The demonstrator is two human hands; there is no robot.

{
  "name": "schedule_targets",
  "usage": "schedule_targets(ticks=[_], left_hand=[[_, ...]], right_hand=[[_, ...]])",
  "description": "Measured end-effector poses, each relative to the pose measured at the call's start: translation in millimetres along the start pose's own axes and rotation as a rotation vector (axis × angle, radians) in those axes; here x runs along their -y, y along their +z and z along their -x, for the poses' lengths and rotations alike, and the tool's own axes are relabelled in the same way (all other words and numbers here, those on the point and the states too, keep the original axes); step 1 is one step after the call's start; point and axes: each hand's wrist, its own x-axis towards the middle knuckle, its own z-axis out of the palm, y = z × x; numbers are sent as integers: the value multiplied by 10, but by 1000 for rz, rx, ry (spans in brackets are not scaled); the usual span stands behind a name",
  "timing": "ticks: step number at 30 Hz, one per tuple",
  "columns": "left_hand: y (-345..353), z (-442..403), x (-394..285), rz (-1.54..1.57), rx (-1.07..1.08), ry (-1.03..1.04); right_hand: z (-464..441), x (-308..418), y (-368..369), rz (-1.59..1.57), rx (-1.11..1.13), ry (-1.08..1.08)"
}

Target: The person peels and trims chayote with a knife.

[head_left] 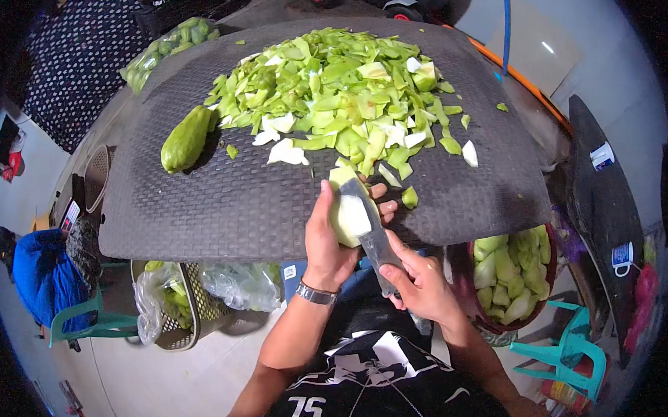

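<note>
My left hand (329, 236) is wrapped around a pale, peeled chayote (342, 221) near the table's front edge. My right hand (419, 280) grips a knife (378, 245), whose wide grey blade lies across the chayote's right side. Part of the blade hides the chayote's flesh, where a white patch shows. Just beyond my hands, a big heap of green peelings and white scraps (344, 90) spreads over the dark woven tabletop (224, 212). One whole unpeeled chayote (187, 140) rests left of the heap.
Below the table's right side stands a red tub (550, 274) of peeled chayotes. A crate (198, 309) and plastic bags are under its left side. A bag of green chayotes (174, 49) lies at the back left. A person in blue (42, 281) sits at far left.
</note>
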Motion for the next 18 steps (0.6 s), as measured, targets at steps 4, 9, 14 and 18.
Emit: schedule_targets(ticks=[4,9,14,18], left_hand=[[-89,-66,-57,29,-10,-6],[-187,-224,-167,172,-213,238],[-126,-145,-211,295,-109,135],[-77,-150,-168,264,-186,200]], right_hand=[[-17,113,22,-104,17,122],[12,-47,14,485,-290,-353],[102,203,22,755,-163,-309],[139,106,84,795,-167,-339]])
